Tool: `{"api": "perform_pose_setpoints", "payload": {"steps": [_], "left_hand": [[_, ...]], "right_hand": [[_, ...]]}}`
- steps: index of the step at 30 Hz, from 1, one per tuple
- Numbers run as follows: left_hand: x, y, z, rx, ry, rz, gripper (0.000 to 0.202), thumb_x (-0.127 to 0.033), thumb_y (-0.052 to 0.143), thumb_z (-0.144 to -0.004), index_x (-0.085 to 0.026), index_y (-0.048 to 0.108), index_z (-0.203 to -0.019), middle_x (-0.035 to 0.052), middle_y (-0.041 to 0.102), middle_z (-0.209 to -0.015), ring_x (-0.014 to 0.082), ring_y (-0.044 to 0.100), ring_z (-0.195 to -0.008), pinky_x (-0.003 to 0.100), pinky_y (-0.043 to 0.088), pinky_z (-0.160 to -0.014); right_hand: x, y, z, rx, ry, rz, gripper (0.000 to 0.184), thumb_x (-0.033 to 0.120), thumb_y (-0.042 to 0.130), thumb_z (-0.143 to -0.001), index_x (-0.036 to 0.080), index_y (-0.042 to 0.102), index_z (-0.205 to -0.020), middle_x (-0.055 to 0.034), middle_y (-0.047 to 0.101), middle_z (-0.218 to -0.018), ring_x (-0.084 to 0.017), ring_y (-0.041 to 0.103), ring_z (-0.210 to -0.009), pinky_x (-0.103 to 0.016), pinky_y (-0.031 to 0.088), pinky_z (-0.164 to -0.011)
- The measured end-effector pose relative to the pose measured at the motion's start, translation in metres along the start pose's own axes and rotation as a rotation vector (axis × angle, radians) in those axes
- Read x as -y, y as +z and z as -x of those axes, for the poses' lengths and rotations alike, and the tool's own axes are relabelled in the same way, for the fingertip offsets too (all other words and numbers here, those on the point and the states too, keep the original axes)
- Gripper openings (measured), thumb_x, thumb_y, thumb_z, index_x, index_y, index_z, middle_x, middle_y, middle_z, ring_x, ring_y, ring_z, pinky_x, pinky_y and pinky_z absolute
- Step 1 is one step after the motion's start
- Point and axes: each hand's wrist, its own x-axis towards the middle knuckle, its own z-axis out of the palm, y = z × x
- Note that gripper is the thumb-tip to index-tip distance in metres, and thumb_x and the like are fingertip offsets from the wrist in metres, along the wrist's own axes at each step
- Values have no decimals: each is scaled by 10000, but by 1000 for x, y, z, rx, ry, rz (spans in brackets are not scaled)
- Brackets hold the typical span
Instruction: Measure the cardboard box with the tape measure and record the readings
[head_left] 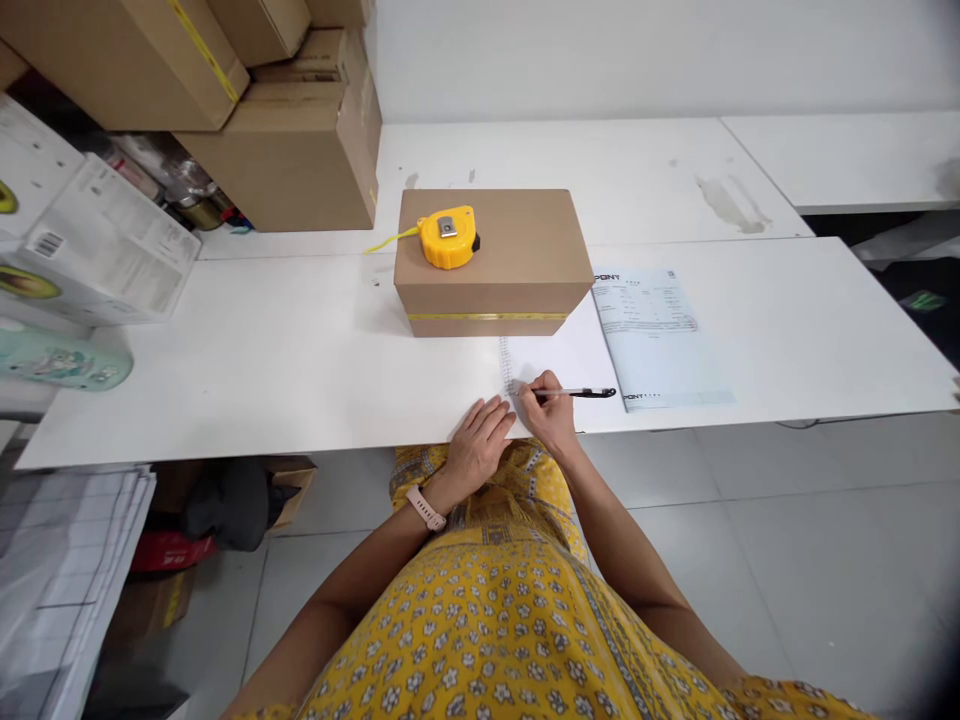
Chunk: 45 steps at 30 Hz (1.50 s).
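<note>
My right hand (551,410) is closed around a pen (589,393), its tip at the left side of a spiral notebook (577,350). Flat at the table's front edge, fingers stretched out, my left hand (480,440) rests beside the notebook's spiral binding and holds nothing. A brown cardboard box (517,240) stands just beyond, covering the notebook's far part. On top of the box sits a yellow tape measure (448,238), a short strip of yellow tape or strap reaching out to its left. A printed form (660,345) lies right of the notebook.
Stacked cardboard boxes (292,160) fill the back left of the white table (285,350). White cartons with avocado pictures (112,240) and a mint-green bottle (67,358) stand at the left edge. Below on the left are a dark bag (229,505) and a sheet-covered stack (67,570).
</note>
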Motion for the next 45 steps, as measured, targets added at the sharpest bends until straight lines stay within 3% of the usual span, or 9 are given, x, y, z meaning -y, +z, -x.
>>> {"api": "perform_pose_setpoints", "payload": {"steps": [37,42,45], "left_hand": [[1,0,0,39,-26,26,341,-194,515,-1009,-122,611,-1328,174,659,-1366,284,535,-1396,532,442,-1185],[-1,1,1,46,-37,55,333,-175,540,-990,-130,614,-1311,173,656,-1370,287,535,-1396,537,440,-1184],[-1,-6,-2,10,-76,165,306,-200,576,-972,-172,630,-1272,144,680,-1330,270,579,-1349,530,477,-1150]], "right_hand": [[-2,1,1,-38,-13,27,256,360,606,-850,248,433,-697,72,422,-560,-122,400,-549,-266,336,-556],[-9,-12,-8,-174,-29,46,222,454,543,-948,243,535,-882,24,562,-716,-160,520,-643,-291,414,-640],[-15,-32,-27,-158,-76,313,247,411,434,-1008,239,605,-1058,-40,672,-868,-211,605,-789,-333,440,-742]]}}
